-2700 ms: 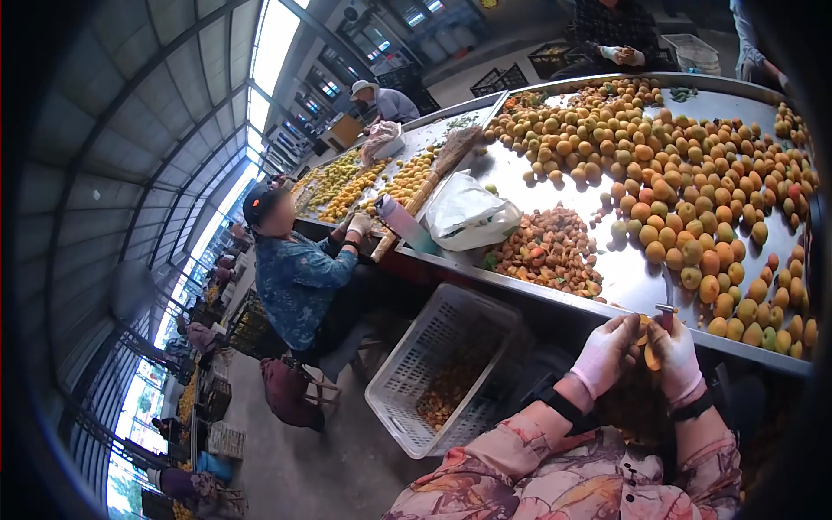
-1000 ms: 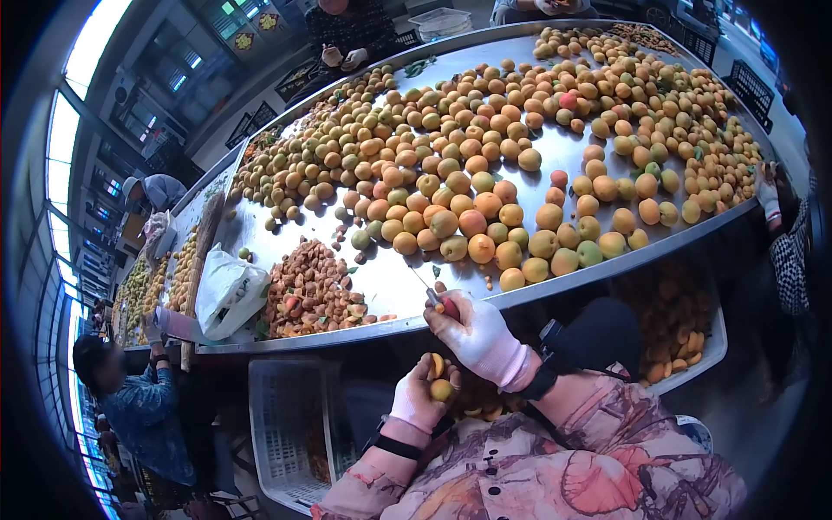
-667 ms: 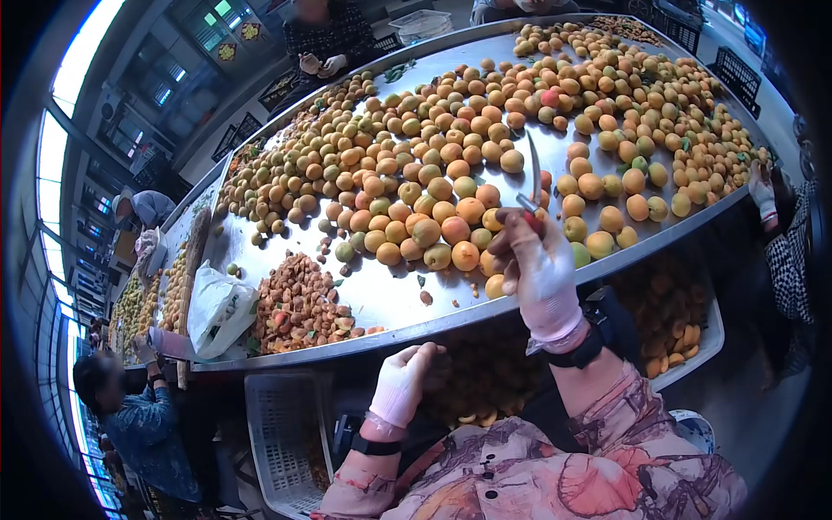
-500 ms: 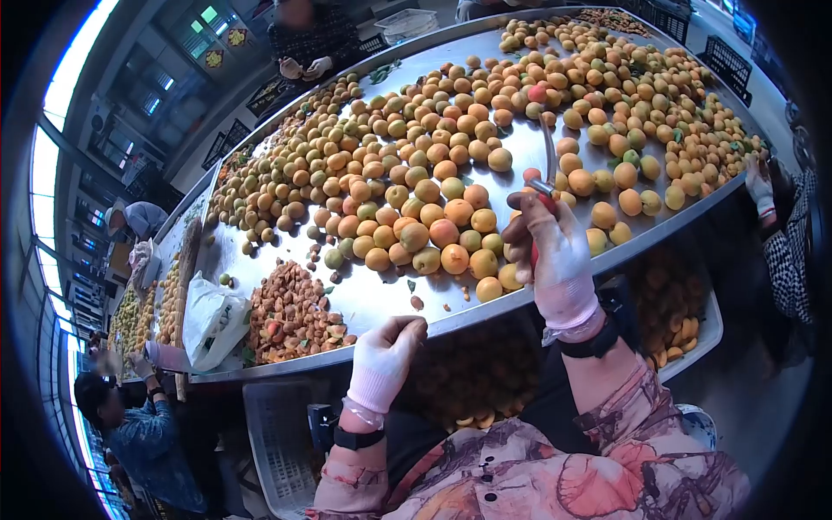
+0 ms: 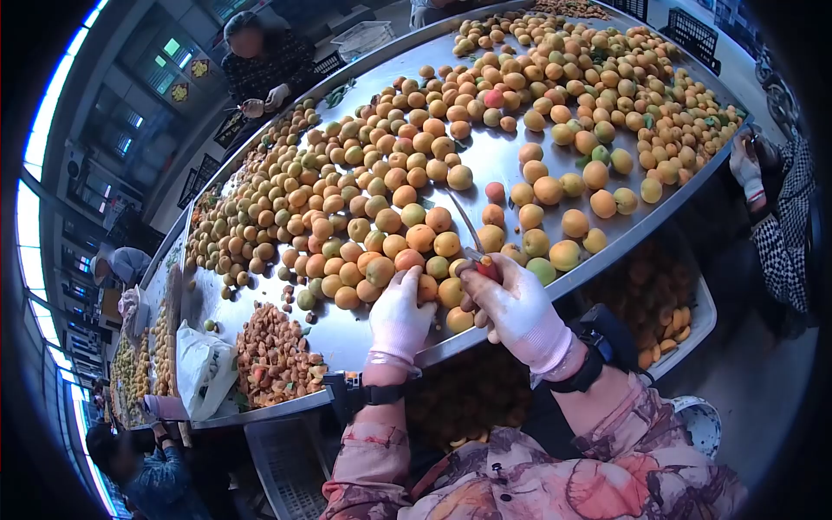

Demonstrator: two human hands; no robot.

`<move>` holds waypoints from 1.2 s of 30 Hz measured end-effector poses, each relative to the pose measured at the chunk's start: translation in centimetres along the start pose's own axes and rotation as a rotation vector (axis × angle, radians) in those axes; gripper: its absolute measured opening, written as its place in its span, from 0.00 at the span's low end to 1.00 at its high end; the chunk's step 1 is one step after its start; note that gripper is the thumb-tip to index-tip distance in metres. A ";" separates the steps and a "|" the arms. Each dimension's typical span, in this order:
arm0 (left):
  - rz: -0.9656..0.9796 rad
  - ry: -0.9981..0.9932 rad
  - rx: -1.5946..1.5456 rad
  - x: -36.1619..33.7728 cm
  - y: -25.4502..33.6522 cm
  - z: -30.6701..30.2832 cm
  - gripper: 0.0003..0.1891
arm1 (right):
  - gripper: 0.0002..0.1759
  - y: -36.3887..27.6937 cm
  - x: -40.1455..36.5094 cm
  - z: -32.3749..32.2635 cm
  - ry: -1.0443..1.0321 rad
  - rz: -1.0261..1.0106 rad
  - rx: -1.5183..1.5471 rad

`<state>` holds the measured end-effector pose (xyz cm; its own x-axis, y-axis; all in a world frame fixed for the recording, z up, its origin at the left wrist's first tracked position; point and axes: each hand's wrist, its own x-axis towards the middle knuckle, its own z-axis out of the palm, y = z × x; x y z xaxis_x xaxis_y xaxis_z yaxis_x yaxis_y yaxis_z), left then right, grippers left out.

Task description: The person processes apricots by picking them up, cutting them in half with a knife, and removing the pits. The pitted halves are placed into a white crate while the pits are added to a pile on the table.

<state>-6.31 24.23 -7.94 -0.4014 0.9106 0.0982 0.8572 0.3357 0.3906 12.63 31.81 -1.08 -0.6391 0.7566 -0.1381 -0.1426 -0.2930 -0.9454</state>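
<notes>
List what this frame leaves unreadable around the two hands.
Head view, all:
The left hand: its glove covers whether it grips the apricot beneath or touches it.
The knife: handle mostly buried in the right hand.
The crate under the table: contents cut off by the table rim.
The brown heap: too small to tell pits from halves.

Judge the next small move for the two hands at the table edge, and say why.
Probably close the left hand around the apricot under its fingers and lift it toward the knife. Those fingers lie on that fruit near the edge of the table, and the right hand grips the knife right beside it, with the blade bare and cutting nothing.
</notes>
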 end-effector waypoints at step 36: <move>1.419 -0.509 -0.651 -14.9 31.3 -26.8 0.38 | 0.16 -33.7 -29.5 1.7 0.378 -0.947 -0.777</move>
<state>17.80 14.71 27.37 0.7940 0.4079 0.4507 0.1000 -0.8190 0.5650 35.00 18.41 35.34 -0.2594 0.6372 0.7257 0.1363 0.7680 -0.6257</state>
